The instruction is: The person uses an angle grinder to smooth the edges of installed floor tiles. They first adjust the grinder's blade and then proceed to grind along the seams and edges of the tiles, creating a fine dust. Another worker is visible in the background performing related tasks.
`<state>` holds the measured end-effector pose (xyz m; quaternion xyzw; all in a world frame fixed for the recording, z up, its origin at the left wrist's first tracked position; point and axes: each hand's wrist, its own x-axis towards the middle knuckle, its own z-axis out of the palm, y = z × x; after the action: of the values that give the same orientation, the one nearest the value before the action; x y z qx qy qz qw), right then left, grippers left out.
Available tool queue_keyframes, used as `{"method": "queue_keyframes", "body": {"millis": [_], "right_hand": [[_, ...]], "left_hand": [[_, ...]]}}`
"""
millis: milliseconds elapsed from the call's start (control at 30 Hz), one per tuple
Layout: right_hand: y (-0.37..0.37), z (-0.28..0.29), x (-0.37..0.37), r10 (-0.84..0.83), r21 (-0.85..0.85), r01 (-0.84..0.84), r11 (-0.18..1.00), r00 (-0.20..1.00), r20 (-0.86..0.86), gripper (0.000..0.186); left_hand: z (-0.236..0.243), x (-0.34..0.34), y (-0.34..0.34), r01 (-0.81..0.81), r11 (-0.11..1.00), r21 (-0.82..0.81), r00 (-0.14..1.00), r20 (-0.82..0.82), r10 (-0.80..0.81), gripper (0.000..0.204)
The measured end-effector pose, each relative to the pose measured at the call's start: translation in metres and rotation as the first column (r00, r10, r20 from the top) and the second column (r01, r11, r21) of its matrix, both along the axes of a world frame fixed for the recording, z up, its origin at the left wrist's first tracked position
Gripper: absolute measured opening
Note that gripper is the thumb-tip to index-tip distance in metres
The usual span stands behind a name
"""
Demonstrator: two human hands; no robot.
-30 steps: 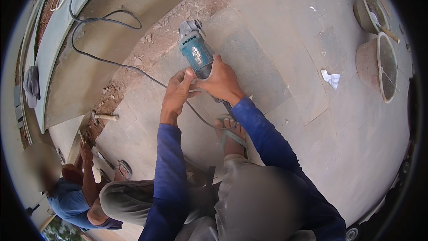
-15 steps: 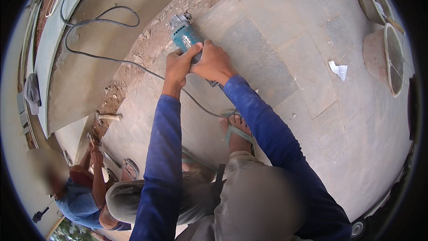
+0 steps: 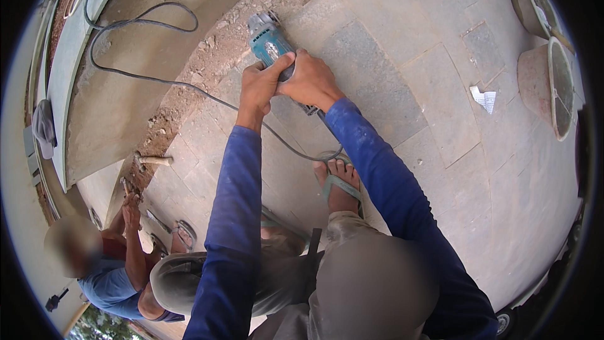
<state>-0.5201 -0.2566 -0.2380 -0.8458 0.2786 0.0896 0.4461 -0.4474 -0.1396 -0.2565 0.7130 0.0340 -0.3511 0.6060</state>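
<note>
Both my hands are wrapped round the body of a teal and black angle grinder point(image 3: 268, 44). Its metal head points away from me, at the edge where the paving meets broken rubble. My left hand point(image 3: 258, 88) grips from the left side, and my right hand point(image 3: 309, 79) closes over the rear part, with the thumbs nearly meeting. Beneath the right wrist the tool's back end shows, and a dark power cord point(image 3: 296, 151) runs from it in a loop past my sandalled foot point(image 3: 340, 182). The grinder's disc is hard to make out.
Two mortar buckets point(image 3: 546, 88) stand at the far right, near a torn piece of paper point(image 3: 483, 99). Along the wall base runs a strip of rubble point(image 3: 217, 44). A hammer point(image 3: 155, 160) lies at the left. Beyond it a co-worker in blue point(image 3: 113, 283) crouches, hands on a tool.
The grinder and both hands have shifted slightly to the right in the picture, as has much of the scene. My grip looks the same. The co-worker's head and hands have moved a little.
</note>
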Motion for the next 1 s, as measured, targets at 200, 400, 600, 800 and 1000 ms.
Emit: {"method": "queue_keyframes", "body": {"millis": [200, 400, 600, 800, 1000], "right_hand": [[-0.0025, 0.0026, -0.0007, -0.007, 0.038, 0.007, 0.999, 1.000, -0.015, 0.069], [-0.0035, -0.0002, 0.0011, 0.011, 0.024, -0.011, 1.000, 1.000, -0.007, 0.071], [-0.0037, 0.0013, 0.0010, 0.014, 0.044, -0.014, 0.999, 1.000, -0.020, 0.070], [-0.0026, 0.0011, 0.0014, 0.014, 0.036, -0.013, 0.999, 0.999, -0.029, 0.068], [-0.0034, 0.0012, 0.0016, 0.019, 0.017, -0.018, 1.000, 0.999, -0.031, 0.069]], "left_hand": [[-0.0021, 0.0002, -0.0015, -0.003, 1.000, 0.006, 1.000, 0.004, 0.003, 0.061], [-0.0043, 0.0037, -0.0004, 0.043, 0.998, 0.041, 0.999, -0.016, -0.042, 0.059], [-0.0011, -0.0002, -0.0015, 0.017, 0.999, -0.036, 1.000, -0.024, -0.018, 0.061], [-0.0019, -0.0004, -0.0021, -0.026, 0.998, -0.057, 0.999, -0.032, 0.024, 0.058], [-0.0035, -0.0006, -0.0035, -0.030, 0.998, -0.055, 0.999, -0.027, 0.029, 0.057]]}}
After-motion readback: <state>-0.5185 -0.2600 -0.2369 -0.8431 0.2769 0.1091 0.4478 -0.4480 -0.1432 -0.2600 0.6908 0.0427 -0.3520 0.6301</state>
